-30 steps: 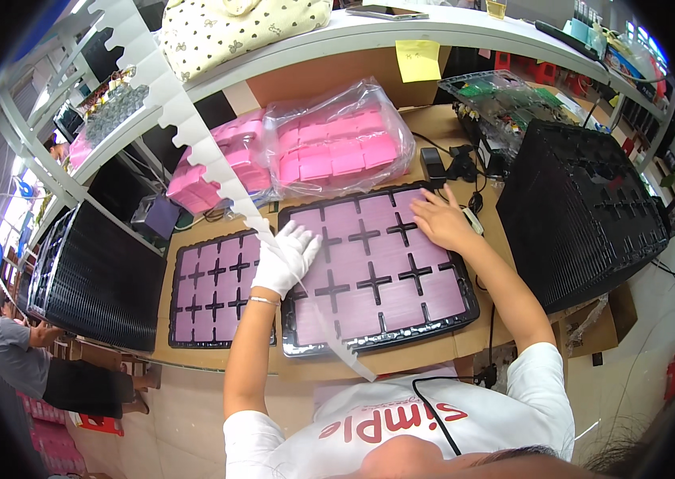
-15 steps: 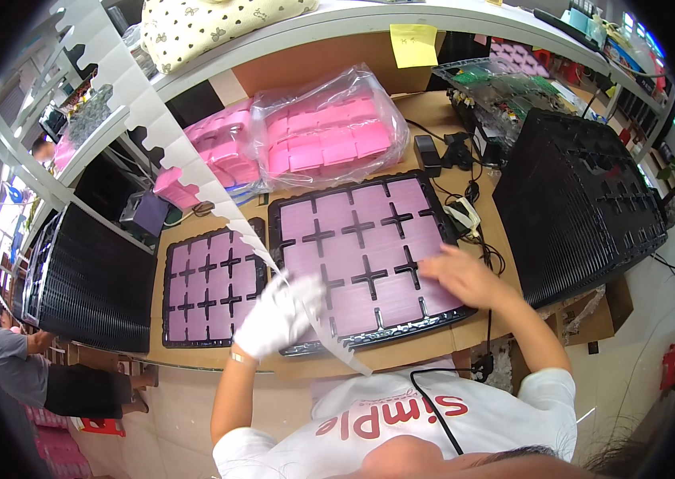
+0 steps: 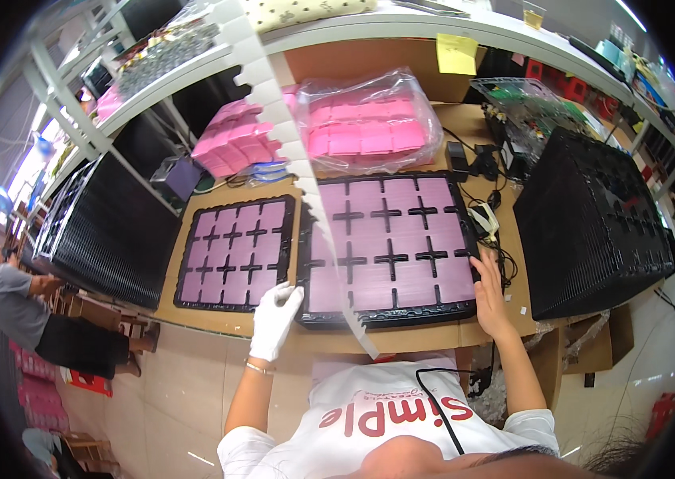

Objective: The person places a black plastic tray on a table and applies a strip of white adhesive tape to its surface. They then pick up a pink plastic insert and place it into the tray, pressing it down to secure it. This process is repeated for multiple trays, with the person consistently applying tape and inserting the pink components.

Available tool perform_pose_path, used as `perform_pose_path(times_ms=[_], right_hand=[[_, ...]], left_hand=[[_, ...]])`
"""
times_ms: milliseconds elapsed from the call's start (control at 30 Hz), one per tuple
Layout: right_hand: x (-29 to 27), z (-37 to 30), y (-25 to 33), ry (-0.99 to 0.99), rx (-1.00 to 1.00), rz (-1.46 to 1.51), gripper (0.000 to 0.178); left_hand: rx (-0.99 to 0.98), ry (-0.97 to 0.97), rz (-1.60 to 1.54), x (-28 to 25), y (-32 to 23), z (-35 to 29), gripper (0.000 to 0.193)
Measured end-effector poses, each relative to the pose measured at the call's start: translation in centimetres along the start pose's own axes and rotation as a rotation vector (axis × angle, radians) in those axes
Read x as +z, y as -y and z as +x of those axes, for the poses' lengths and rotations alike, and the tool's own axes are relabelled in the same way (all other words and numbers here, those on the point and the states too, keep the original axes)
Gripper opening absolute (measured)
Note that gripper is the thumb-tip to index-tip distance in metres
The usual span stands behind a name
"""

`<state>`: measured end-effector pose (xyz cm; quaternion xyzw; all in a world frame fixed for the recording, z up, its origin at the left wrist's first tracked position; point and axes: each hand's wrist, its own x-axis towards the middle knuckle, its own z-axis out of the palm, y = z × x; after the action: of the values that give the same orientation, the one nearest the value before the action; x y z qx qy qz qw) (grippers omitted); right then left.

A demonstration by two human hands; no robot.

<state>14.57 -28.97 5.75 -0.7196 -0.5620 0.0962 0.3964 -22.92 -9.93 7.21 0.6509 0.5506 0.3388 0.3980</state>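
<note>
A large black tray [image 3: 389, 313] lies in front of me, its compartments lined with pink sheets [image 3: 369, 247] between black cross-shaped dividers. My left hand [image 3: 276, 321], in a white glove, is at the tray's front left corner with its fingers curled; whatever they grip is hidden. Bare and with fingers stretched out, my right hand [image 3: 491, 297] rests along the tray's right edge. To the left lies a smaller-looking black tray [image 3: 218, 306], also lined with pink. A long white strip with a notched edge [image 3: 317, 215] slants across the view over the large tray.
Tall stacks of black trays stand at left [image 3: 106, 239] and right [image 3: 585, 231]. Behind are pink pieces in a clear bag [image 3: 369, 124], loose pink pieces [image 3: 234, 140], cables and an adapter [image 3: 457, 162], and circuit boards [image 3: 541, 104]. A shelf [image 3: 401, 28] spans above; a person [image 3: 22, 295] is at far left.
My right hand has moved off the pink surface to the tray's right edge. The left hand has drawn back to the front left corner. The whole view has shifted, and the white strip hangs steeper.
</note>
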Motion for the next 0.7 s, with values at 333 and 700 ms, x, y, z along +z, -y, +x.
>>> perform_pose_path(times_ms=[333,700], right_hand=[[-0.5,0.4,0.5,-0.185,-0.06,-0.065,0.062],[-1.9,-0.7,-0.4,-0.343,-0.001,0.152,0.057]], left_hand=[[0.072,-0.042,-0.358,-1.0,-4.2,2.1,0.061],[-0.029,-0.623,-0.626,-25.2,14.7,10.9,0.054]])
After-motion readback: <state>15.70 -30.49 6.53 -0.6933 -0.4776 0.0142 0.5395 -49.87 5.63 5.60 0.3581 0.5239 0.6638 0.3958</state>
